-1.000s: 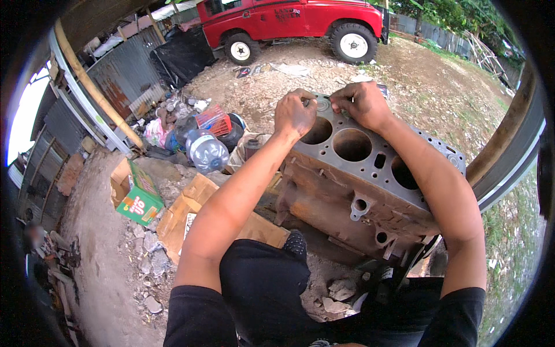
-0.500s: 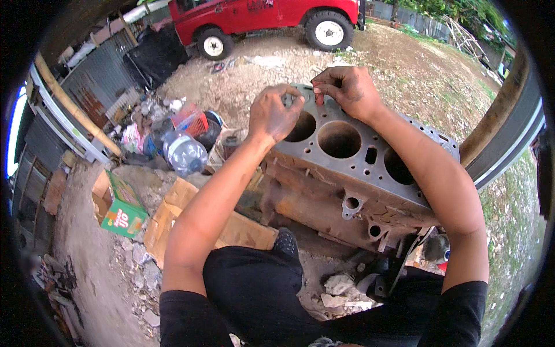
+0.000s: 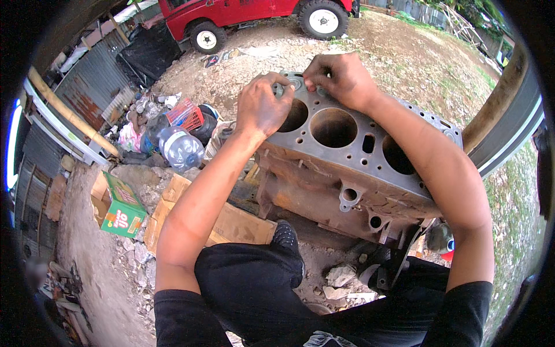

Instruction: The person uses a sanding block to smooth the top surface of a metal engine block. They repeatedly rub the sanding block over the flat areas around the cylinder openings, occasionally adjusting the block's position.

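Observation:
A greyish metal engine block [image 3: 347,147] with rusty brown sides stands in front of me, its flat top face up. Large round cylinder bores and smaller holes open in that face. My left hand [image 3: 260,107] is at the far left corner, its fingers curled together by the leftmost bore. Close beside it, my right hand [image 3: 342,81] is bent over the far edge, thumb and fingers pinched near the surface. Whatever lies between the fingertips of either hand is too small or hidden to make out. My right forearm covers part of the right-hand bore.
Left of the block lie a flattened cardboard box [image 3: 245,224], a green carton [image 3: 121,205], a clear plastic jug [image 3: 180,148] and a red crate [image 3: 186,114]. A wooden post [image 3: 502,110] rises at the right. A red vehicle [image 3: 248,13] is parked beyond. Stones lie below the block.
My right hand has shifted left, its fingertips now lower over the top face and nearer my left hand. The left hand stays at the same corner. The whole view has shifted slightly.

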Tool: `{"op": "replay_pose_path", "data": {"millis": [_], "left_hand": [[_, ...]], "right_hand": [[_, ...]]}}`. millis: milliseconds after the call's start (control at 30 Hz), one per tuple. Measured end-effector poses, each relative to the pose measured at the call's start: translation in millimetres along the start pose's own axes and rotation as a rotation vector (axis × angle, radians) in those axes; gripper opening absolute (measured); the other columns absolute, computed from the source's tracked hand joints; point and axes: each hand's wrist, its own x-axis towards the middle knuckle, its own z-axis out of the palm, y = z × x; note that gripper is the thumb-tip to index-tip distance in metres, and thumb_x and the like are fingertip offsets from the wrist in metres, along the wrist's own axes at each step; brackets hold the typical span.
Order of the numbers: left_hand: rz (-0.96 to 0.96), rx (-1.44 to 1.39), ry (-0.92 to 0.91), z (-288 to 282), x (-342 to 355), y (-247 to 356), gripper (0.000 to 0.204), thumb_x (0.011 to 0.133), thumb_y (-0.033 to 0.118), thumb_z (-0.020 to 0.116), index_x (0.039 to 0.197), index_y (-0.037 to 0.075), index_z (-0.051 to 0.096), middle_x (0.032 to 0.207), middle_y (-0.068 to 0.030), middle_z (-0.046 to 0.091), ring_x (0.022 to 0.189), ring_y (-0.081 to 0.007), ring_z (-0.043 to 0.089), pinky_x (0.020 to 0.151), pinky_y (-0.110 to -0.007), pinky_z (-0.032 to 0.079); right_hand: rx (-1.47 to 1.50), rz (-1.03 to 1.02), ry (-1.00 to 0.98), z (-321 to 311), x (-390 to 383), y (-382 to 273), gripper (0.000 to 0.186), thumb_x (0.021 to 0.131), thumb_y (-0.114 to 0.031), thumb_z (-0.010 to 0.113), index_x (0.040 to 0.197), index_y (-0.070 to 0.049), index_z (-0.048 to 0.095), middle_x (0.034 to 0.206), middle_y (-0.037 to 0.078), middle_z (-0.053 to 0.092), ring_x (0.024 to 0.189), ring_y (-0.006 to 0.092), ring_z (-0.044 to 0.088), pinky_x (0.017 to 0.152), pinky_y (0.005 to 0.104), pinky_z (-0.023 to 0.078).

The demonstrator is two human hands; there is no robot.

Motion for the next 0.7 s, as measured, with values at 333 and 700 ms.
{"op": "replay_pose_path", "data": {"millis": [333,700], "left_hand": [[0.06,0.076,-0.006,-1,-4,14,0.017,0.096,0.016,0.065,0.109,0.007,0.072,0.106,-0.023,0.072,0.104,-0.0428,0.069,0.093,-0.051,0.054],[0.062,0.061,0.024,3,-2,5,0.028,0.093,0.009,0.06,0.116,0.007,0.076,0.116,-0.0214,0.075,0.111,-0.0405,0.07,0.099,-0.047,0.053]], "right_hand": [[0.023,-0.12,0.093,9,-2,4,0.008,0.089,-0.013,0.075,0.092,-0.006,0.077,0.079,0.008,0.077,0.077,0.0288,0.075,0.075,0.0398,0.059],[0.02,-0.059,0.049,2,-2,-4,0.008,0.092,-0.009,0.074,0.093,-0.001,0.076,0.083,0.006,0.079,0.08,0.0202,0.076,0.078,0.0345,0.058]]}}
